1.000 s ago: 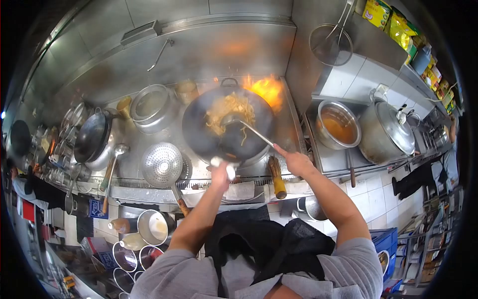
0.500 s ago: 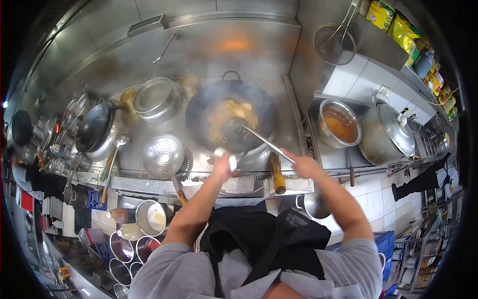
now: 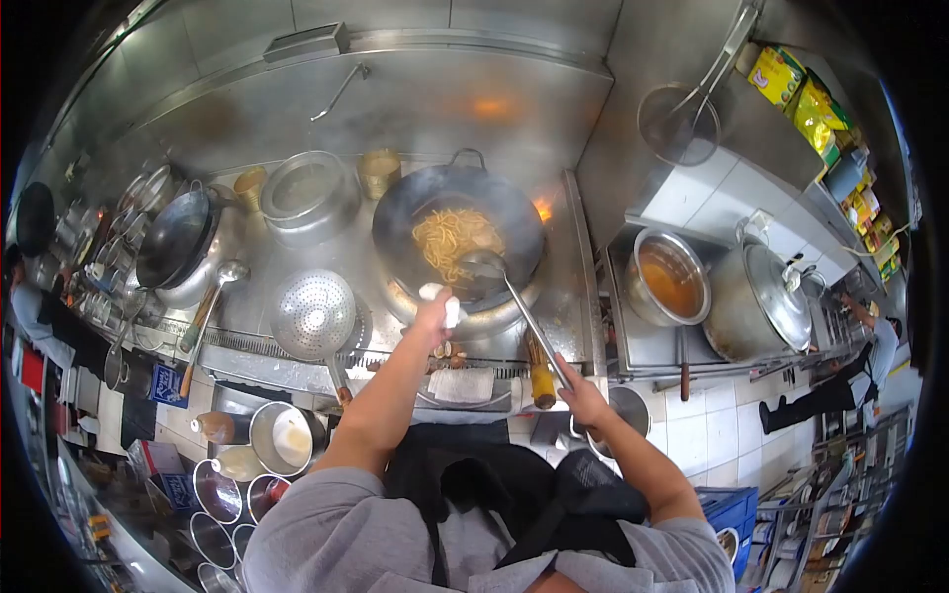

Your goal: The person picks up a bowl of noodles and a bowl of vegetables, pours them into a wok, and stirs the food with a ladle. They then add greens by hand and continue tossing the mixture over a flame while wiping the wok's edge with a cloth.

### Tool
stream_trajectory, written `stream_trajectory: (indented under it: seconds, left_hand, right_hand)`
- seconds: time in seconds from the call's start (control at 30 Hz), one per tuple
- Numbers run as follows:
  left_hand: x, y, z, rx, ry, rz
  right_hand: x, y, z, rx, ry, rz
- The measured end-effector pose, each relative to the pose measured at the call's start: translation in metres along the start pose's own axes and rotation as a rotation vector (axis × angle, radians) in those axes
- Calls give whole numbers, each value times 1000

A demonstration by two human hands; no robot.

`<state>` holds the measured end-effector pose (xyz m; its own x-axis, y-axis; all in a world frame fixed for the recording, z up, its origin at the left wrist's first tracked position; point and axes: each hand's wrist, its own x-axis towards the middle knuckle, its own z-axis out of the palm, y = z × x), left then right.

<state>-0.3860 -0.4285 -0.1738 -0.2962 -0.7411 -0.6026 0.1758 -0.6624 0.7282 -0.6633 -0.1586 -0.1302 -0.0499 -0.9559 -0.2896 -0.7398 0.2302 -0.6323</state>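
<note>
A large black wok (image 3: pixel 458 237) with yellow noodles (image 3: pixel 453 235) sits on the burner. My left hand (image 3: pixel 433 316) grips the wok's near rim through a white cloth (image 3: pixel 442 301). My right hand (image 3: pixel 583 400) holds the long handle of a metal ladle (image 3: pixel 499 282), whose bowl rests in the wok at the noodles' right edge. A small flame (image 3: pixel 542 209) shows at the wok's right side.
A perforated skimmer (image 3: pixel 314 316), a steel pot (image 3: pixel 308 198) and a second wok (image 3: pixel 176 237) stand to the left. A pot of orange broth (image 3: pixel 667 280) and a lidded stockpot (image 3: pixel 761 296) are on the right. Small bowls (image 3: pixel 247 474) sit low left. Another person (image 3: pixel 850 366) stands far right.
The big flame behind the wok has died down to a small one. My right hand has pulled back toward me and lower, the ladle bowl sliding to the noodles' right edge. The noodles have settled.
</note>
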Motion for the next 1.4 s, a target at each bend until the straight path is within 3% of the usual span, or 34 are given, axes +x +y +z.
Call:
stream_trajectory:
  seconds: [0.17,0.2,0.3,0.37,0.47,0.53,0.57,0.63,0.67,0.7,0.8,0.87,0.9,0.97,1.03,1.13,1.17,1.2,1.3,1.37,1.4]
  left_hand:
    - [27,2,-3,-335,-173,-47]
    - [32,5,0,-342,-118,-65]
    - [43,-8,8,-370,-49,-37]
    - [28,-10,8,-317,21,-31]
    - [-12,-17,4,-414,-84,26]
    - [-87,-5,8,-297,-123,2]
    - [-101,-5,7,-212,-169,-37]
    - [-72,-6,4,-268,-178,7]
    - [-62,14,12,-266,-126,2]
    - [-57,25,18,-262,-75,-2]
    - [-32,3,10,-207,-61,34]
    - [-39,-43,-9,-307,-109,69]
    - [-34,-74,-25,-251,-201,192]
    - [-77,-99,-35,-275,-50,82]
    - [-121,-81,-11,-328,33,88]
    - [-108,-14,3,-242,-48,56]
    - [-110,13,12,-232,-83,44]
    - [-106,7,5,-239,-84,41]
    - [-124,25,22,-246,-123,24]
    - [-104,18,21,-240,-123,32]
    - [-89,16,23,-258,-41,37]
  right_hand:
    - [-22,-40,-33,-108,45,-72]
    - [-18,-48,-41,-197,-55,82]
    - [7,-47,-42,-342,-88,18]
    - [12,-64,-51,-410,-163,125]
    - [-25,-87,-101,-359,-123,-6]
    - [-51,-105,-138,-423,-342,14]
    - [-46,-96,-147,-417,-341,13]
    - [-25,-78,-162,-427,-284,-273]
    - [-8,-85,-165,-411,-326,-149]
    - [9,-92,-162,-393,-368,-24]
    - [48,-80,-115,-500,-194,-201]
    - [55,-97,-80,-565,-99,100]
    - [49,-96,-74,-561,-100,102]
    - [37,-94,-62,-572,7,94]
    - [20,-94,-75,-554,9,70]
    - [-11,-85,-99,-516,-77,90]
    - [-20,-78,-112,-447,-100,-3]
    - [-29,-76,-124,-381,-116,-93]
    - [-49,-91,-168,-615,-275,-81]
    - [-40,-102,-174,-601,-306,-72]
    - [-25,-97,-171,-542,-297,-104]
